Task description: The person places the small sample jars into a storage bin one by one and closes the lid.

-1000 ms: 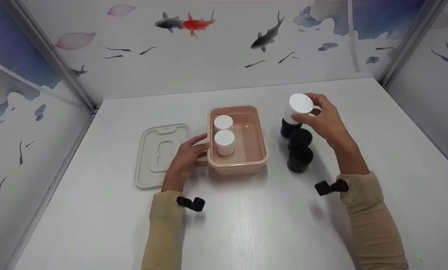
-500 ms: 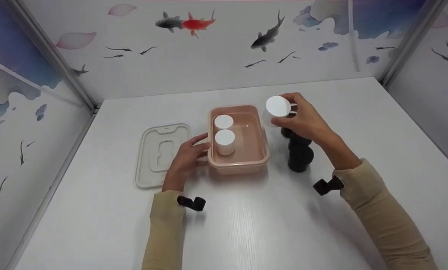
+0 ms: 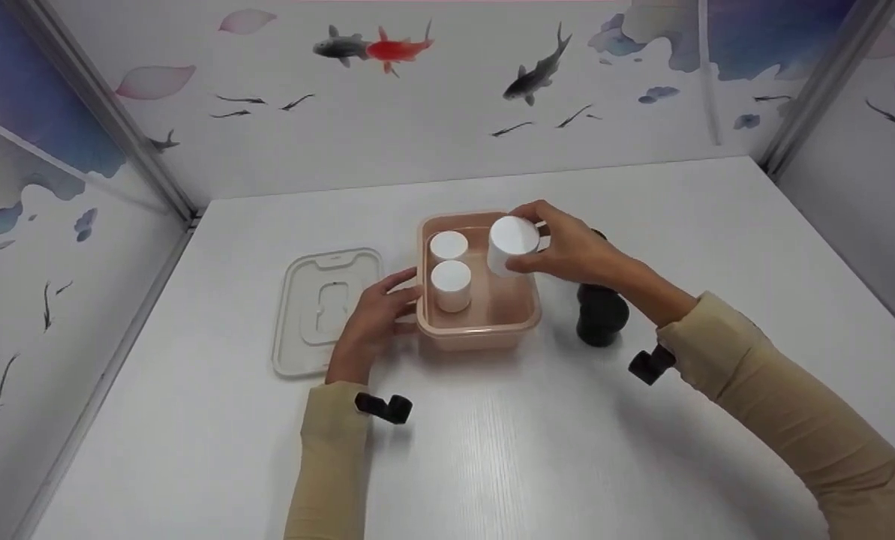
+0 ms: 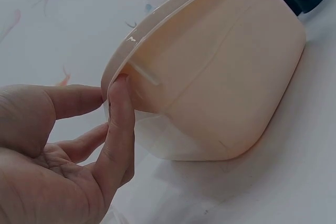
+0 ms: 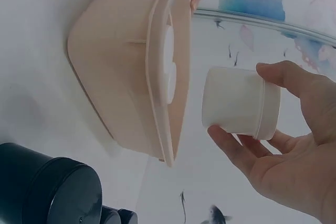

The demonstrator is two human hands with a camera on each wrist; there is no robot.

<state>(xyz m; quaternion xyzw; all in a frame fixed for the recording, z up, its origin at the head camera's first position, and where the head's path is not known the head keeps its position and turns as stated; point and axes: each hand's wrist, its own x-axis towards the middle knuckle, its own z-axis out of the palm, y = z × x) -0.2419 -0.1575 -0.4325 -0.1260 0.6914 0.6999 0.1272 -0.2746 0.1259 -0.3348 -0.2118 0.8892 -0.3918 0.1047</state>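
Note:
My left hand holds the left rim of a peach plastic storage box. In the left wrist view its thumb is at the rim, while a finger lies under the lip against the outer wall. A white lidded jar is in my right hand, gripped between thumb and fingers above the right half of the box. The right wrist view shows this jar tilted sideways in that camera, apart from the rim. Two more white jars stand along the box's left side.
Several black lidded jars stand in a row right of the box, partly hidden by my right forearm. A pale grey lid lies flat at the left, partly under my left hand. Printed panels enclose the white table.
My right hand has carried the white jar leftward, from above the black jars to above the box. My left hand has stayed at the rim.

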